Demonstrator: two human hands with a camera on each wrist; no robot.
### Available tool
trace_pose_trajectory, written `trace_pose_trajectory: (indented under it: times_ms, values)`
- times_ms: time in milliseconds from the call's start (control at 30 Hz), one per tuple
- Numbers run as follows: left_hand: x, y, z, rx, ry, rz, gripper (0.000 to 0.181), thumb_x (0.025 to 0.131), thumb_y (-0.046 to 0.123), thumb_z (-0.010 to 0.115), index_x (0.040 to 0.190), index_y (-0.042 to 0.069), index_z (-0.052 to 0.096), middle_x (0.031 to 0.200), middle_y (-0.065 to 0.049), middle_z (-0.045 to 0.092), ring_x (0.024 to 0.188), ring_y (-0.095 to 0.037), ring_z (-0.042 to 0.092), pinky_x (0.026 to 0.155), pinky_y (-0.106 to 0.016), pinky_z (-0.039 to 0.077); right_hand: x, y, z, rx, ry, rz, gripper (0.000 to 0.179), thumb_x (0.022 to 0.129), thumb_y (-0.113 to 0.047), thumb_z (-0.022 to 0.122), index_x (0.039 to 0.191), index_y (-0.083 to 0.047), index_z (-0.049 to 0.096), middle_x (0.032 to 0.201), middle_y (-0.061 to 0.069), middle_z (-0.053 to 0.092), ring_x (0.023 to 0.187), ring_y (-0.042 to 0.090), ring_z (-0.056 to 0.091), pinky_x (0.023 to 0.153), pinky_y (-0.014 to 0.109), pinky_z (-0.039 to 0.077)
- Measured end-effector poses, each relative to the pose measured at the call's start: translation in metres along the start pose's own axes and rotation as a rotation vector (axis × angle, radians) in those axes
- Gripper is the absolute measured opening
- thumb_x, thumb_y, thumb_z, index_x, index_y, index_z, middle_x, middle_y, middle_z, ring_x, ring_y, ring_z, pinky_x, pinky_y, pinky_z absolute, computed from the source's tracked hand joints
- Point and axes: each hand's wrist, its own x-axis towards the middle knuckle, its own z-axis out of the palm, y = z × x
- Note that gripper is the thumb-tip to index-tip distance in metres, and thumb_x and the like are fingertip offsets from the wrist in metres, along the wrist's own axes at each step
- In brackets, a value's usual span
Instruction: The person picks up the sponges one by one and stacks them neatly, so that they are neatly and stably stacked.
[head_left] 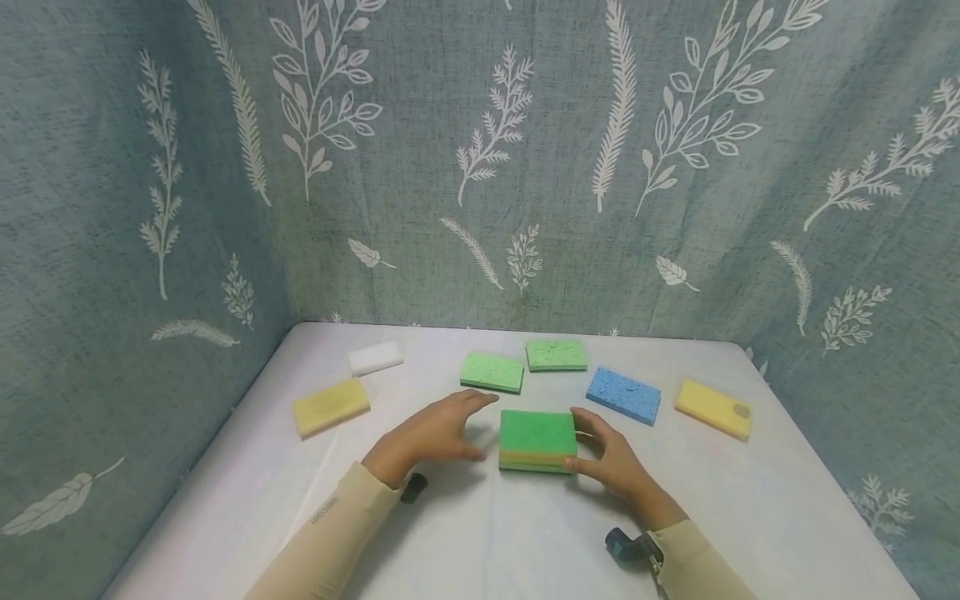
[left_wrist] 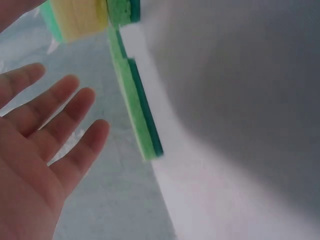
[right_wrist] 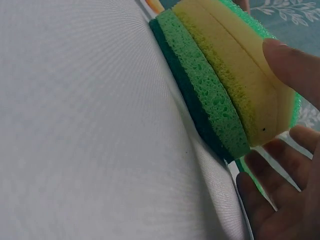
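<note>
A stack of sponges stands mid-table: a yellow sponge with a green top (head_left: pixel 537 429) lies on a light green sponge with a dark green underside (right_wrist: pixel 205 90). My right hand (head_left: pixel 618 462) holds the stack's right end, thumb on the near side of the yellow sponge and fingers round the far corner. To the left of the stack, my left hand (head_left: pixel 442 429) is apart from it, fingers spread and nothing held. In the left wrist view, its palm and fingers (left_wrist: pixel 75 110) show, with the stack above them.
Behind the stack lie two light green sponges (head_left: pixel 492 372) (head_left: pixel 557 356). To the right are a blue sponge (head_left: pixel 623 395) and a yellow sponge (head_left: pixel 713 409). On the left lie another yellow sponge (head_left: pixel 331 407) and a white block (head_left: pixel 376 358). A patterned curtain (head_left: pixel 420 167) surrounds the white table.
</note>
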Motion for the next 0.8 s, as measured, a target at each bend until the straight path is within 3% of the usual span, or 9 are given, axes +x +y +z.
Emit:
trace_pose_trajectory:
  times_ms: [133, 333, 600, 800]
  values:
    - [-0.008, -0.010, -0.004, -0.010, 0.026, -0.024, 0.085, 0.074, 0.031, 0.083, 0.147, 0.013, 0.043, 0.145, -0.004, 0.046, 0.135, -0.022, 0.039, 0.110, -0.039, 0.033, -0.002, -0.017, -0.001, 0.053, -0.011, -0.023, 0.081, 0.079, -0.010, 0.081, 0.144, 0.007, 0.036, 0.141, 0.024, 0.046, 0.129, 0.041, 0.043, 0.107, 0.053, 0.034]
    - [-0.021, -0.024, -0.011, -0.020, 0.059, -0.091, 0.081, 0.075, 0.031, 0.083, 0.145, 0.014, 0.046, 0.142, -0.006, 0.049, 0.133, -0.024, 0.041, 0.109, -0.041, 0.033, -0.005, -0.035, -0.002, 0.045, -0.026, -0.025, 0.078, 0.080, -0.008, 0.079, 0.143, 0.009, 0.037, 0.140, 0.027, 0.045, 0.129, 0.044, 0.043, 0.105, 0.056, 0.035]
    - [-0.040, -0.043, -0.024, -0.007, 0.106, -0.144, 0.076, 0.078, 0.028, 0.082, 0.144, 0.011, 0.048, 0.139, -0.008, 0.051, 0.130, -0.027, 0.045, 0.106, -0.044, 0.036, 0.002, -0.002, 0.001, 0.069, -0.004, -0.047, 0.080, 0.080, -0.015, 0.080, 0.146, 0.001, 0.038, 0.144, 0.019, 0.045, 0.132, 0.039, 0.042, 0.107, 0.050, 0.036]
    - [-0.054, -0.066, -0.035, 0.002, 0.152, -0.184, 0.075, 0.078, 0.026, 0.082, 0.142, 0.007, 0.049, 0.139, -0.014, 0.050, 0.130, -0.033, 0.044, 0.106, -0.049, 0.035, 0.002, -0.002, 0.001, 0.080, -0.017, -0.058, 0.082, 0.079, -0.018, 0.081, 0.146, 0.002, 0.037, 0.145, 0.019, 0.044, 0.133, 0.039, 0.040, 0.107, 0.050, 0.034]
